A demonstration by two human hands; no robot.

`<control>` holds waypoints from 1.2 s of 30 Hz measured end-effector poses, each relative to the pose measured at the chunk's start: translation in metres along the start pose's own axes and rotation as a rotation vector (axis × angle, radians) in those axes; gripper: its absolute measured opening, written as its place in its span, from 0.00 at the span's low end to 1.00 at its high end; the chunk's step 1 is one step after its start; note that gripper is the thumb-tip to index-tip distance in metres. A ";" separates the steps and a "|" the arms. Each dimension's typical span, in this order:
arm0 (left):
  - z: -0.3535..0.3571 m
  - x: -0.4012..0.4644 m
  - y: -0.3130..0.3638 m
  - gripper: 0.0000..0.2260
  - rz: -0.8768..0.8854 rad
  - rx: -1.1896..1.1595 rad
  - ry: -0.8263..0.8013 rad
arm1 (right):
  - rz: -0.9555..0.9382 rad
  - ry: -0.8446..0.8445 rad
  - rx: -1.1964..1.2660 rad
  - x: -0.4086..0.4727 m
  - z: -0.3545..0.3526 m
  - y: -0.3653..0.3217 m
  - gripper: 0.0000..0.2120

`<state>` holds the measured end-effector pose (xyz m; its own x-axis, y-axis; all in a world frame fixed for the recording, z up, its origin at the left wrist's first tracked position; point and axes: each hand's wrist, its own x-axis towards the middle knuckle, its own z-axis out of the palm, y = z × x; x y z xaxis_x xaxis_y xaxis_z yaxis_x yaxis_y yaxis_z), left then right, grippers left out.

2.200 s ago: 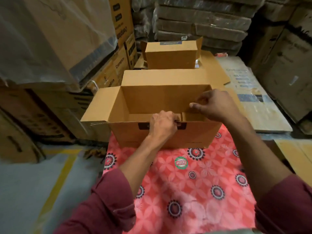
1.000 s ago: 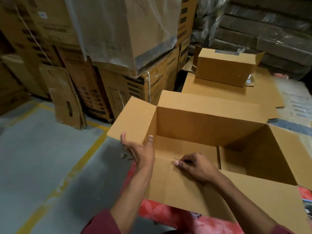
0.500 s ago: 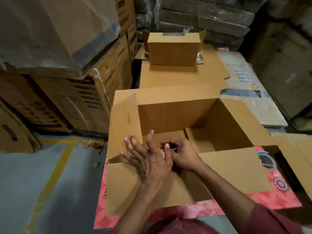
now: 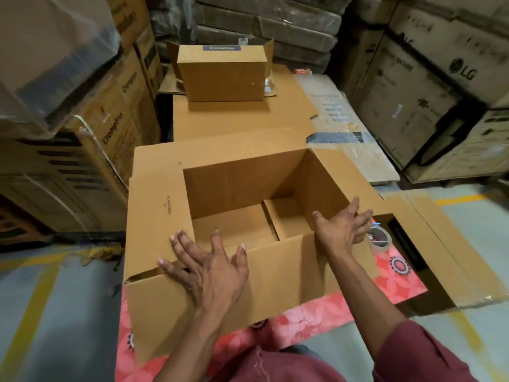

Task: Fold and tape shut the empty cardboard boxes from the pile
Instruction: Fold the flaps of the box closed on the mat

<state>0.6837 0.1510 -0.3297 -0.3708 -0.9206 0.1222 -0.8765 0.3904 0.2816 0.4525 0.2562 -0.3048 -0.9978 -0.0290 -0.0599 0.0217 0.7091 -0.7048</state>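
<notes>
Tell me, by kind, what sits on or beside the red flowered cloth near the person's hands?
Open cardboard box: 1
Tape roll: 1
Flattened cardboard sheet: 1
Hands: 2, left hand and right hand
Total: 5

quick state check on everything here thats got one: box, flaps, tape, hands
big cardboard box: top open, empty inside, untaped
left side flap: folded inward
near flap: hanging outward toward the person
left hand: open, fingers spread on the flaps
right hand: open, holding nothing
tape roll: lying on the patterned cloth, untouched
small box: side flaps sticking out
</notes>
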 end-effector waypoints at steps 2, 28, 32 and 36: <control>-0.003 0.001 0.001 0.32 -0.008 0.021 -0.077 | 0.159 0.025 0.154 0.011 -0.005 -0.008 0.52; -0.022 -0.001 -0.002 0.35 0.027 0.094 -0.235 | -1.026 -0.527 -0.919 -0.035 -0.033 0.060 0.79; -0.031 0.008 -0.001 0.35 0.000 0.063 -0.339 | -0.976 -0.683 -1.022 -0.030 -0.050 0.033 0.77; -0.049 0.027 0.001 0.35 -0.016 0.036 -0.456 | -0.837 -1.085 -1.112 -0.008 -0.076 -0.022 0.75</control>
<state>0.6881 0.1262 -0.2799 -0.4471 -0.8368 -0.3162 -0.8905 0.3827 0.2461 0.4549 0.2944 -0.2353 -0.2202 -0.6866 -0.6929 -0.9367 0.3470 -0.0462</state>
